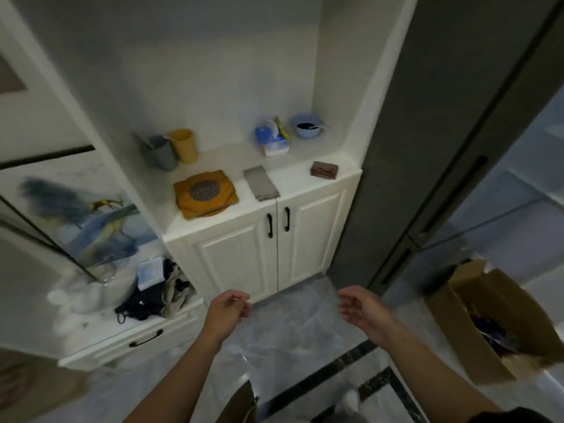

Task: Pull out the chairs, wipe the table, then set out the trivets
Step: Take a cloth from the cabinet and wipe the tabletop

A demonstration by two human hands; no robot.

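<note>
A stack of mustard-yellow trivets point(205, 193) with a round metal mesh disc on top lies on the white cabinet counter point(305, 187). A folded grey cloth point(261, 186) lies right of the stack, and a folded brown cloth point(324, 170) sits near the counter's right edge. My left hand point(229, 306) and my right hand point(361, 305) hang in front of the cabinet doors, well below the counter. Both hold nothing, with fingers loosely curled and apart. No table or chairs are in view.
On the counter's back stand a grey cup point(161, 152), a yellow cup point(184, 145), a tissue pack point(272, 140) and a blue bowl point(308, 126). A dark fridge point(427, 148) rises to the right. A cardboard box point(488, 319) sits on the floor right; a cluttered low drawer unit point(143, 337) is left.
</note>
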